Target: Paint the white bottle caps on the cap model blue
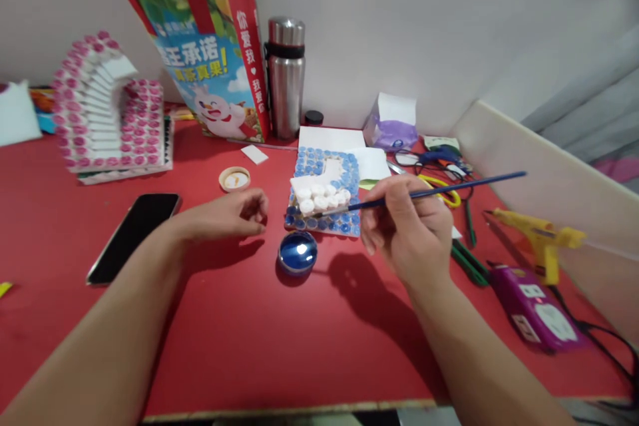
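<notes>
My right hand [412,226] grips a blue-handled paintbrush [439,190] in a pinch. The bristle end points left, over the front edge of a group of white round pieces [322,198]; whether it touches them I cannot tell. These pieces sit on a board [353,234] covered in rows of blue-painted round pieces. Just in front of the board stands a small round pot of dark blue paint [297,254]. Left of the pot, my left hand [234,213] hovers low or rests near the table, fingers loosely curled, thumb apart, nothing visible in it.
On the red table [279,346] lie a phone [132,236], a round lid [234,179] and a white tile [254,154]. Behind stand a pink-and-white model [107,113], a bag [214,60] and a steel flask [287,80]. At right are a glue gun [542,233] and a purple power box [534,306].
</notes>
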`<state>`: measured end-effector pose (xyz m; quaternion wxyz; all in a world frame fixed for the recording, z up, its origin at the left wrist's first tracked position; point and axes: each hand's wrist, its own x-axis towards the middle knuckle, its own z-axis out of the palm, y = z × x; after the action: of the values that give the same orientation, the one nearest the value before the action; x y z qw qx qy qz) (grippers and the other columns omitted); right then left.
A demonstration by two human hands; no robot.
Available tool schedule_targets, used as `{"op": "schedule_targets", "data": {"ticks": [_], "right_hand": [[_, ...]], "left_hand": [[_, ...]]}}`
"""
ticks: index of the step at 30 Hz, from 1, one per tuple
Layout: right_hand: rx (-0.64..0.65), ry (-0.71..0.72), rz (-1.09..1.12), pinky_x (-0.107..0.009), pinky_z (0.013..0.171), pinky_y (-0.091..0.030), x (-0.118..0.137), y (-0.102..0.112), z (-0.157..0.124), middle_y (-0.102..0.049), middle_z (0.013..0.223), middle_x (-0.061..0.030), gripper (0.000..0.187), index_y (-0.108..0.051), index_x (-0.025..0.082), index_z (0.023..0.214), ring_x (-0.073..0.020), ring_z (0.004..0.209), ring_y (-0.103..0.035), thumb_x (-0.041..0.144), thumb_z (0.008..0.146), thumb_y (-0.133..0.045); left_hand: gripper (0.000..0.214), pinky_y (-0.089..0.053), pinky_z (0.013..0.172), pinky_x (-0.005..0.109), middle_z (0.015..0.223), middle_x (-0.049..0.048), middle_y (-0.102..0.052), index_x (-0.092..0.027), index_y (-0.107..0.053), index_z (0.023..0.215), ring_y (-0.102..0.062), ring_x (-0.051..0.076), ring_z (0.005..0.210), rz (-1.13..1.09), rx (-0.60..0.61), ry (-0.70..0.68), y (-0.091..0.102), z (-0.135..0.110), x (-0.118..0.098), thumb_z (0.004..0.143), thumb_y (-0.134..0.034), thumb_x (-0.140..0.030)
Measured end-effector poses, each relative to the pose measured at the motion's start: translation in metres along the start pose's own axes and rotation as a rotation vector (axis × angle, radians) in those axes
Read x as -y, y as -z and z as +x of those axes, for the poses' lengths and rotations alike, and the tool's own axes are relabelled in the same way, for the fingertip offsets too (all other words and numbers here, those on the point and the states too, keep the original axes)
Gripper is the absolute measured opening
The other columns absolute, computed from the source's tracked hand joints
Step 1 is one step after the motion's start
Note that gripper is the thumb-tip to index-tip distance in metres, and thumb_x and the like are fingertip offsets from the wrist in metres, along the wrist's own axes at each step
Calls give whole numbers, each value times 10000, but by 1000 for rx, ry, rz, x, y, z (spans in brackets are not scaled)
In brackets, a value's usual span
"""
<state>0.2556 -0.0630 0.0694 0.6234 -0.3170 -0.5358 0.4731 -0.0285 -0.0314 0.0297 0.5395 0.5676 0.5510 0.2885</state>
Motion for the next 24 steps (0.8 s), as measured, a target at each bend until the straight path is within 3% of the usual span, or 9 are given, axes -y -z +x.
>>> {"op": "schedule_targets", "data": {"ticks": [2,7,11,16,24], "right_hand": [[43,-15,-19,-229,316,-398,1,1,0,-681,597,55,356,-778,260,889,-92,367,-543,553,1055,-894],[49,8,-76,-223,326,-343,3,5,-2,-681,576,49,380,-774,247,858,-81,365,-549,535,1096,-849],[111,61,-235,-247,356,-352,-2,7,-5,-692,613,34,409,-774,244,803,-79,389,-537,495,1125,-811],[180,232,-493,-285,470,-421,-4,8,-7,-693,658,30,386,-740,251,777,-95,487,-577,363,1145,-771],[307,304,-643,-243,516,-421,-12,14,-1,-665,635,51,284,-695,225,831,-83,510,-585,230,1111,-739]], "left_hand": [[324,-501,597,250,815,35,-736,-218,-714,792,-639,177,692,82,343,95,11,-3,-6,633,-991,-274],[353,-435,483,254,679,50,-744,-215,-800,790,-603,170,507,129,540,208,5,0,-15,713,-1029,-472],[344,-460,463,260,758,87,-820,-207,-845,818,-618,162,455,74,578,222,-4,1,-15,734,-1039,-478],[340,-446,450,229,701,64,-795,-196,-826,858,-628,149,449,69,578,222,-12,3,-12,770,-1002,-473],[398,-406,434,171,762,71,-844,-164,-838,905,-717,131,484,27,614,267,-12,8,-8,784,-1037,-486]]}}
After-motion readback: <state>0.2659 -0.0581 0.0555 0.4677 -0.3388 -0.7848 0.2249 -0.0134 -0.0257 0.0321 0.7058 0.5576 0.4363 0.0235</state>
